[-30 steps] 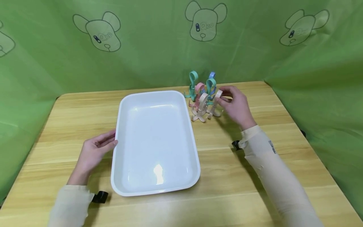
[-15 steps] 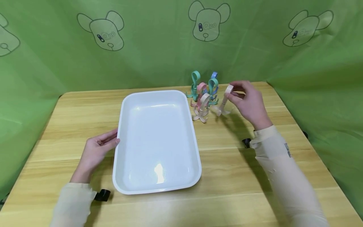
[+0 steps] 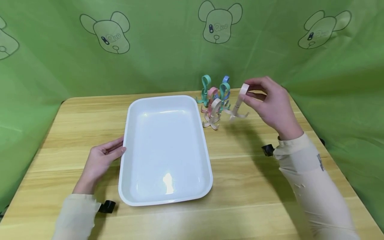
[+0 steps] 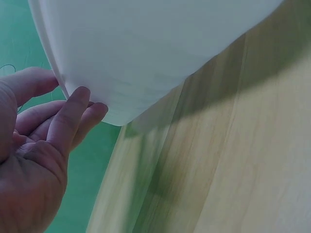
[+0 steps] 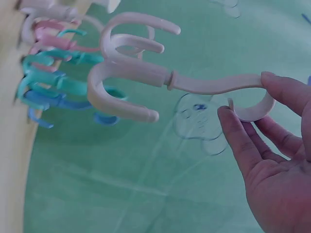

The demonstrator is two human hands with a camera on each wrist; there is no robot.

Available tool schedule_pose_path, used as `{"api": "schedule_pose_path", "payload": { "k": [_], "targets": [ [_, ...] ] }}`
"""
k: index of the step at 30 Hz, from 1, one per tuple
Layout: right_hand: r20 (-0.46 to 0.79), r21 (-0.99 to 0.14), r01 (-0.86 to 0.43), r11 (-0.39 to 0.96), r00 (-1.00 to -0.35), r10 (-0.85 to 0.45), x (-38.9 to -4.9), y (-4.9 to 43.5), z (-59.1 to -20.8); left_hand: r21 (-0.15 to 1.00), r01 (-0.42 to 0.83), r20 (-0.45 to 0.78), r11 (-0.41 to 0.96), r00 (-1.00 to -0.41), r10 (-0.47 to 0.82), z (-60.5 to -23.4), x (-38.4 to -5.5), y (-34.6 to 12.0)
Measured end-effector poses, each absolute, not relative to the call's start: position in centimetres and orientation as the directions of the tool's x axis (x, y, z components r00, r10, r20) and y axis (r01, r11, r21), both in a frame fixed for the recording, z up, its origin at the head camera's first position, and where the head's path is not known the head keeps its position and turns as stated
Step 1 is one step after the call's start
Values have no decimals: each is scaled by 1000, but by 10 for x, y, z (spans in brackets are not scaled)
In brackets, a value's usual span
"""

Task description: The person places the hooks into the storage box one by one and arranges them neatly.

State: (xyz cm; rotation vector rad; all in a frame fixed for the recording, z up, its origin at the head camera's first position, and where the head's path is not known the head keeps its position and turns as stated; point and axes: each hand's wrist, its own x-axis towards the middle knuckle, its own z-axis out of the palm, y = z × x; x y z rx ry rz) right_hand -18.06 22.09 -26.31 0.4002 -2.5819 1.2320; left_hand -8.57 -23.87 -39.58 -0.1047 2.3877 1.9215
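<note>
My right hand (image 3: 274, 101) pinches the curved top of a cream plastic multi-prong hanger hook (image 5: 126, 70) between thumb and fingers. The hook hangs above the table with its prongs down, right of the other hooks. In the right wrist view its swivel neck and several curled prongs show fully. My left hand (image 3: 102, 160) grips the left rim of a white rectangular tray (image 3: 165, 201), thumb on the rim and fingers against the outer wall, as the left wrist view shows. Nothing lies in the tray.
Standing close together at the table's back are another cream hook (image 3: 213, 115), a pink hook (image 3: 211, 96), green hooks (image 3: 205, 88) and a blue hook (image 3: 225, 80). A green curtain (image 3: 168, 50) hangs behind the wooden table (image 3: 240, 190).
My right hand has drawn the cream hook rightward out of the group and raised it off the table. The left hand keeps its hold on the tray.
</note>
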Motion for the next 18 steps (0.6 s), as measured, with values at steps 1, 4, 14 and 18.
{"api": "schedule_pose_path", "payload": {
  "k": [1, 4, 14, 18],
  "targets": [
    [343, -716, -358, 600, -928, -144, -179, 218, -260, 971, -102, -103, 216, -995, -4, -395, -86, -239],
    [357, -714, -386, 584, -918, -171, -173, 209, -251, 969, -106, -109, 224, -994, 2, -394, -86, -239],
    [383, -716, -486, 500, -873, -301, -180, 178, -234, 965, -109, -113, 237, -994, -1, -394, -84, -239],
    [379, -721, -513, 466, -854, -355, -187, 165, -231, 963, -120, -124, 240, -992, 0, -395, -85, -239]
  ]
}}
